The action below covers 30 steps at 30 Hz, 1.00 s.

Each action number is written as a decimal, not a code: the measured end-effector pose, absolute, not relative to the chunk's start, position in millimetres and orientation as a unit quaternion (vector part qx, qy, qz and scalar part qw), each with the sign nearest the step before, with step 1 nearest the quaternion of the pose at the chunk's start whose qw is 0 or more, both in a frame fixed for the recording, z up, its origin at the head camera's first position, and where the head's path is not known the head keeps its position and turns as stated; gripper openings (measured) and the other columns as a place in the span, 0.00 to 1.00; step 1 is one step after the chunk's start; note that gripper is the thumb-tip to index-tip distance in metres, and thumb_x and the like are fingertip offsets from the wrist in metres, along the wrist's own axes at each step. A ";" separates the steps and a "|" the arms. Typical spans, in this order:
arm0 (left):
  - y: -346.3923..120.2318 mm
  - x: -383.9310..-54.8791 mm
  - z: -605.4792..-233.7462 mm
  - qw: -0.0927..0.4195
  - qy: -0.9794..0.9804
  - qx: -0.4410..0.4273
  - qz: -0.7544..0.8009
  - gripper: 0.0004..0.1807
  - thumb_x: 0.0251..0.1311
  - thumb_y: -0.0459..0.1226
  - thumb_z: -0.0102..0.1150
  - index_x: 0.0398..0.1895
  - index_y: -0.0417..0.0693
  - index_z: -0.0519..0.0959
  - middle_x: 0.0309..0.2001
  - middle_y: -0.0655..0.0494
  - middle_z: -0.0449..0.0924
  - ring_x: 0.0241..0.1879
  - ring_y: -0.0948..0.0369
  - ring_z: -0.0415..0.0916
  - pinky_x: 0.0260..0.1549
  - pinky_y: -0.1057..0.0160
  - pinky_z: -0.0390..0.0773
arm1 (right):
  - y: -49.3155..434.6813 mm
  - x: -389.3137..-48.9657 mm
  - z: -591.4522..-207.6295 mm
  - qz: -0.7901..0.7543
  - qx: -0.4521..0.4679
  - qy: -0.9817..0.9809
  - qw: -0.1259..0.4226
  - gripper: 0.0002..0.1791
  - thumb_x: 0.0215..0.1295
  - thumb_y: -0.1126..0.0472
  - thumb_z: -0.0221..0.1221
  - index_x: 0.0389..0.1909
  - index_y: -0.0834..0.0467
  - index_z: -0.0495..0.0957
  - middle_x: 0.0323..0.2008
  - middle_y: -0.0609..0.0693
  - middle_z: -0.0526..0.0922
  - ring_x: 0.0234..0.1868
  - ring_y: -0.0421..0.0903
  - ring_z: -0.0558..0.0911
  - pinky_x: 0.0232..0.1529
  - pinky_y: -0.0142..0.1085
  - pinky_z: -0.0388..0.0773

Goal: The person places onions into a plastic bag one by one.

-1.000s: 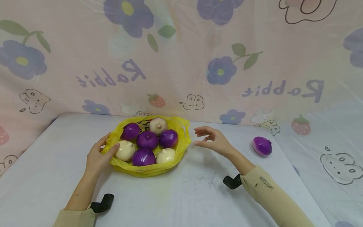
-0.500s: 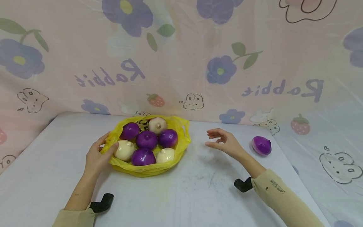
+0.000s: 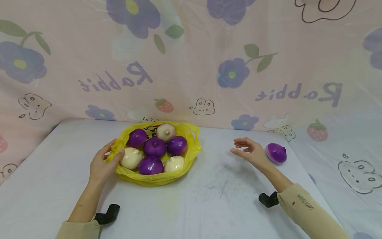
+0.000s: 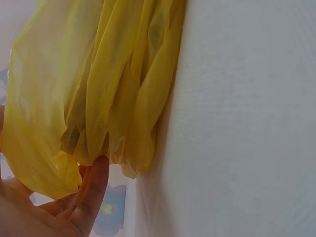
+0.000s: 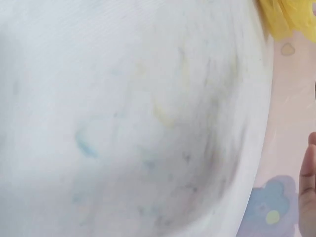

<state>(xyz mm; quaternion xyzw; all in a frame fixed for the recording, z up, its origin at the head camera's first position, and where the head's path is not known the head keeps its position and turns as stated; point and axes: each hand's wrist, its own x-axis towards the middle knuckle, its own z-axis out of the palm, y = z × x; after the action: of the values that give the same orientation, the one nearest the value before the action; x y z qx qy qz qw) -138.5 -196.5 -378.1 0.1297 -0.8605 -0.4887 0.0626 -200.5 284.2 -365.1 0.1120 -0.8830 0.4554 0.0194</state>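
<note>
A yellow plastic bag [image 3: 162, 180] sits with its mouth spread wide on the left half of the table. Inside are several glossy purple onions [image 3: 154, 148] and three pale ones, one of them a white onion [image 3: 131, 158] at the left. My left hand [image 3: 102, 166] holds the bag's left rim, thumb over the edge and fingers outside; in the left wrist view the fingers [image 4: 91, 192] touch the folded yellow film. My right hand [image 3: 249, 152] is above the table with nothing in it, fingers loosely bent. Just right of it lies a single purple onion [image 3: 276, 153].
The white table [image 3: 209, 205] has dark smudges on its surface between the bag and the right arm. Behind it hangs a pink curtain [image 3: 185, 83] printed with flowers and rabbits. The table's right edge runs close by the single onion.
My right hand has moved right, away from the bag and toward the single purple onion. The left hand and the bag have stayed in place.
</note>
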 end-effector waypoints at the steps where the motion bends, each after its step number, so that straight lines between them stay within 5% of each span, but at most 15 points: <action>1: -196.4 -138.5 -378.0 0.062 -0.861 0.130 -0.488 0.35 0.65 0.50 0.51 0.74 0.54 0.57 0.67 0.37 0.60 0.58 0.41 0.62 0.44 0.55 0.67 | 286.7 -200.1 -365.1 0.454 0.104 -0.885 0.024 0.24 0.61 0.52 0.65 0.56 0.56 0.75 0.52 0.57 0.79 0.51 0.46 0.78 0.45 0.26 0.72; 6: -196.4 -138.6 -378.1 0.059 -0.862 0.131 -0.485 0.35 0.65 0.50 0.51 0.74 0.54 0.57 0.67 0.37 0.60 0.58 0.41 0.62 0.44 0.55 0.68 | 296.4 -196.7 -362.7 0.448 0.073 -0.890 0.037 0.26 0.61 0.48 0.64 0.57 0.57 0.75 0.53 0.55 0.79 0.50 0.39 0.77 0.45 0.23 0.71; 13: -197.3 -139.2 -378.8 0.057 -0.867 0.128 -0.479 0.35 0.65 0.51 0.50 0.74 0.54 0.57 0.67 0.37 0.60 0.58 0.41 0.63 0.44 0.55 0.68 | 309.0 -195.0 -364.2 0.462 0.023 -0.883 0.081 0.26 0.60 0.47 0.64 0.55 0.58 0.75 0.44 0.34 0.78 0.47 0.33 0.76 0.46 0.21 0.68; 23: -197.3 -139.2 -379.7 0.054 -0.866 0.129 -0.481 0.36 0.65 0.51 0.51 0.74 0.55 0.56 0.67 0.37 0.60 0.58 0.41 0.62 0.44 0.55 0.68 | 322.8 -195.0 -363.6 0.483 -0.038 -0.861 0.154 0.17 0.57 0.50 0.67 0.46 0.50 0.78 0.36 0.29 0.79 0.41 0.30 0.76 0.37 0.20 0.70; 30: -196.5 -138.7 -379.0 0.055 -0.864 0.128 -0.483 0.36 0.65 0.51 0.51 0.74 0.55 0.56 0.67 0.37 0.59 0.59 0.41 0.61 0.46 0.53 0.68 | 326.7 -196.8 -363.0 0.476 -0.075 -0.852 0.202 0.18 0.57 0.51 0.68 0.46 0.52 0.78 0.38 0.27 0.75 0.40 0.31 0.73 0.40 0.19 0.66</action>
<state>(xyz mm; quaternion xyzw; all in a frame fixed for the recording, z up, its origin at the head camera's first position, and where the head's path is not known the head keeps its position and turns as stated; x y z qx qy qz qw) -138.7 -196.5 -379.0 0.1277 -0.8644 -0.4831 0.0553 -196.8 326.7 -363.0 -0.0751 -0.8524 0.4763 0.2021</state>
